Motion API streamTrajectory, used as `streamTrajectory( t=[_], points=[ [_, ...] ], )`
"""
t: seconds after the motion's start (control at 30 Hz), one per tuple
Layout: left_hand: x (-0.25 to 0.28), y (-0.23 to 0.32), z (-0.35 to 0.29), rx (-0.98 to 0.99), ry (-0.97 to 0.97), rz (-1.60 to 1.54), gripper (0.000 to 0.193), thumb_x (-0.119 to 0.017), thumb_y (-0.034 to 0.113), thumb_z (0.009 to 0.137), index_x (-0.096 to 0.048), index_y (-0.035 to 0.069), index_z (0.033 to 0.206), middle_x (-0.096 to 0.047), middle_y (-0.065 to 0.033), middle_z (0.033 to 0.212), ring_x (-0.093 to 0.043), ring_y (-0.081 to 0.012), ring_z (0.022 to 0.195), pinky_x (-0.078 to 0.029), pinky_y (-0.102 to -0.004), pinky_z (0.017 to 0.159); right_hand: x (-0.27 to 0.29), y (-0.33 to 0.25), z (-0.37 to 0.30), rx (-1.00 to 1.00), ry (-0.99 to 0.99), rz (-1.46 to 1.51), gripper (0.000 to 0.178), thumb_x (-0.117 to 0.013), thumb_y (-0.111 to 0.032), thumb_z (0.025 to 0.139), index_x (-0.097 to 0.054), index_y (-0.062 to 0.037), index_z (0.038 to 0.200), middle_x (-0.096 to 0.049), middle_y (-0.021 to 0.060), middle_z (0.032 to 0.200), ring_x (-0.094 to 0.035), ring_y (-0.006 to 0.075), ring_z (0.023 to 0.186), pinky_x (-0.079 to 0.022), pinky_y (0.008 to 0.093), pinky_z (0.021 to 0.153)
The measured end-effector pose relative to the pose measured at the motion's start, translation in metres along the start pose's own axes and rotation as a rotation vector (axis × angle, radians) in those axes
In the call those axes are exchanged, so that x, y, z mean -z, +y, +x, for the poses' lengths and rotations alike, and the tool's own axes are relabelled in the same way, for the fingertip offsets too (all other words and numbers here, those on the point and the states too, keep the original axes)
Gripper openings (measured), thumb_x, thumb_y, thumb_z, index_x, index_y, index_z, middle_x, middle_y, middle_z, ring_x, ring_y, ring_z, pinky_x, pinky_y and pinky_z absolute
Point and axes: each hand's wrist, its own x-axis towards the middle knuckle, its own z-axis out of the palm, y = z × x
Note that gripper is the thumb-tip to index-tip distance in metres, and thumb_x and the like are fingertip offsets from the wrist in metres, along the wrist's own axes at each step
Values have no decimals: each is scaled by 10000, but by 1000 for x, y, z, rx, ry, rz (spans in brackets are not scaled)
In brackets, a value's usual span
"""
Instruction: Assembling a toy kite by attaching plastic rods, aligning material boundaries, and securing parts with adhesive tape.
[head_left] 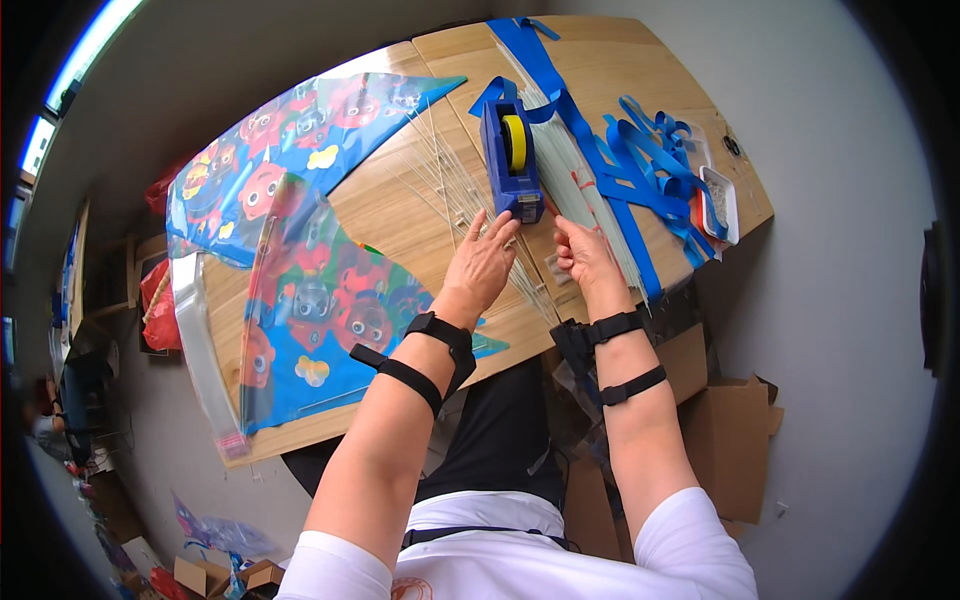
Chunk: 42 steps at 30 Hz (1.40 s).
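A blue tape dispenser (512,160) with a yellow roll stands on the wooden table (420,225). My left hand (482,260) lies flat with its fingers spread, fingertips touching the dispenser's near end and resting over thin clear rods (450,185). My right hand (582,252) is just right of the dispenser's near end, fingers curled and pinching what looks like a small piece of tape; the piece is too small to see clearly. A colourful cartoon-printed kite sheet (300,250) is spread to the left.
Blue ribbons (640,160) and a bundle of white rods (575,175) lie at the right of the table, with a small white tray (722,200) at the right edge. Cardboard boxes (725,440) stand on the floor at the right. A clear plastic roll (200,340) lies along the left edge.
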Motion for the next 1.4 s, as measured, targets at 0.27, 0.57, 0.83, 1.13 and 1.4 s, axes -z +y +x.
streamTrajectory(
  t=[0.27, 0.57, 0.83, 1.13, 1.4],
  points=[
    [2, 19, -44, -31, 130, -199, 261, -514, 83, 874, -670, 81, 1083, -413, -85, 1443, -243, -287, 1416, -151, -493, 1177, -16, -10, -2, 668, -78, -551, 310, -757, -281, 794, -729, 5, 910, -694, 80, 794, -614, 141, 678, -474, 268, 633],
    [1, 50, -186, 105, 135, -460, 287, -588, -1, 816, -649, 86, 1084, -461, -89, 1394, -334, -308, 1363, -249, -498, 1141, -34, -3, 15, 470, 232, -1226, 230, -767, -209, 739, -726, 9, 799, -683, 42, 734, -611, 140, 666, -482, 297, 605],
    [-29, 42, -327, 532, 324, -415, 498, -577, -129, 714, -565, 19, 1190, -554, -119, 1234, -519, -324, 1157, -444, -413, 968, -47, 69, -109, 100, -388, -431, 137, -709, -181, 863, -681, -51, 890, -449, -79, 575, -313, -9, 433, -181, 167, 392],
    [-65, 17, -325, 502, 314, -172, 518, -545, -24, 768, -517, 20, 1284, -489, -96, 1317, -440, -271, 1262, -361, -395, 1068, -132, 179, -159, -53, -570, -543, 197, -761, -194, 802, -710, -12, 856, -508, -56, 595, -369, 13, 478, -235, 195, 410],
    [-75, 15, -326, 509, 324, -168, 459, -537, 44, 805, -531, 14, 1263, -499, -110, 1294, -445, -257, 1256, -319, -394, 1103, -143, 210, -152, 74, -546, -664, 215, -762, -180, 778, -727, 17, 857, -659, 49, 776, -567, 99, 728, -451, 253, 621]
  ],
)
